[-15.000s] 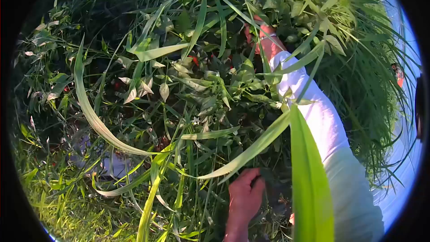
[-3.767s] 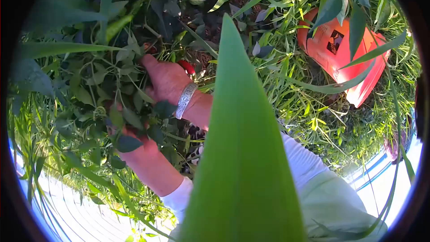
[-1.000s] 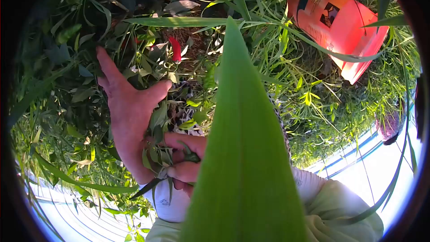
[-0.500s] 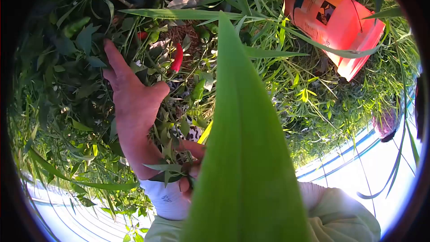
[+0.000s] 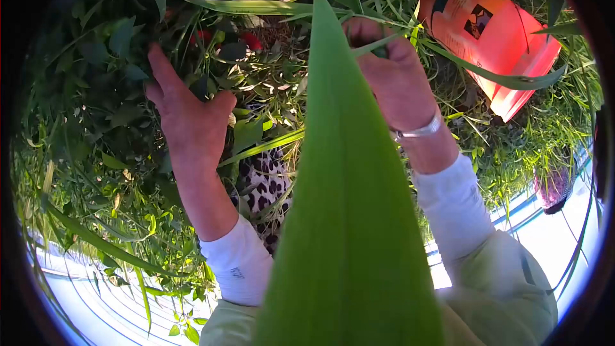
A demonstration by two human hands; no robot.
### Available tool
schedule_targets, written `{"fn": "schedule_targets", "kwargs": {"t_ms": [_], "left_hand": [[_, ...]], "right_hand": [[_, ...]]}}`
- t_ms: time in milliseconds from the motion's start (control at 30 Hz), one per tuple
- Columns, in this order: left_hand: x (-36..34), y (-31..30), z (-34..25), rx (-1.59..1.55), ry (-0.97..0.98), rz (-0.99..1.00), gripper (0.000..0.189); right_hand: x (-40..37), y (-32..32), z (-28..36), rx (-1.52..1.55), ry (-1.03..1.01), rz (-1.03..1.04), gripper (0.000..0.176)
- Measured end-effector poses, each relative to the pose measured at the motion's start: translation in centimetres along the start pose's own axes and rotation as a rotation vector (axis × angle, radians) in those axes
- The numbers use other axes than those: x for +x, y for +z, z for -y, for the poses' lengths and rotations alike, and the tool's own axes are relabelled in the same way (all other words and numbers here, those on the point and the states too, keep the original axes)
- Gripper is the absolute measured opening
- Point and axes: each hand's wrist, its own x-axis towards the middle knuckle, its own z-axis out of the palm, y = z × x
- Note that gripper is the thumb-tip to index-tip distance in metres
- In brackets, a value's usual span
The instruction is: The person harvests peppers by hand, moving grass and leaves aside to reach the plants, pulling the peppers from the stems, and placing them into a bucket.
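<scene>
Standing left of a broad, pointed green leaf (image 5: 346,205), the left hand (image 5: 191,125) spreads its fingers amid dark foliage (image 5: 122,112); opposite, the right hand (image 5: 392,77) curls, contents unclear. Left of the leaf's tip, a glossy red pepper (image 5: 251,41) looks light, best held by its stem.

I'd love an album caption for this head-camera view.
Left hand spread among foliage, right hand near an orange-red container, and one big green leaf up the middle.
</scene>
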Motion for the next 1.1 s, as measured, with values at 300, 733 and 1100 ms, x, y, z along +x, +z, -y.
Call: {"fn": "schedule_targets", "kwargs": {"t_ms": [300,733,1100], "left_hand": [[-0.3,0.6,-0.4,-0.05,0.041,-0.056,0.095],[-0.8,1.5,-0.2,-0.158,0.094,-0.126,0.091],[-3.3,4.2,-1.2,-0.338,0.474,-0.073,0.066]], "right_hand": [[4.5,-3.3,-15.8,-1.42,-0.293,0.702,0.034],[-0.2,-0.3,-10.0,-0.312,0.462,0.262,0.034],[-4.1,1.9,2.0,0.054,0.298,0.054,0.021]]}}
